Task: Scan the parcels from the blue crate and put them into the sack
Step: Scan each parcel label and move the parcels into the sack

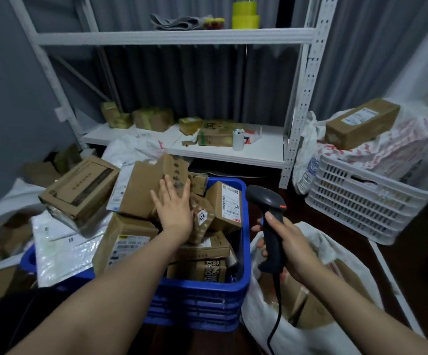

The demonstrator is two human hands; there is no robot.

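Observation:
A blue crate (245, 254) in the middle holds a heap of cardboard parcels. My left hand (173, 210) reaches over the heap with its fingers straight and spread, against a tall brown parcel (141, 190). My right hand (288, 245) grips the handle of a black barcode scanner (268, 201), whose head points left toward the crate. Its cable hangs down. Below the scanner lies the open white sack (264, 313), with several brown parcels inside.
A white metal shelf (223, 152) behind the crate carries small parcels and a white cup. A white crate (361, 198) at the right holds printed bags and a long box (361, 123). Loose boxes and plastic mailers (64, 249) pile at the left.

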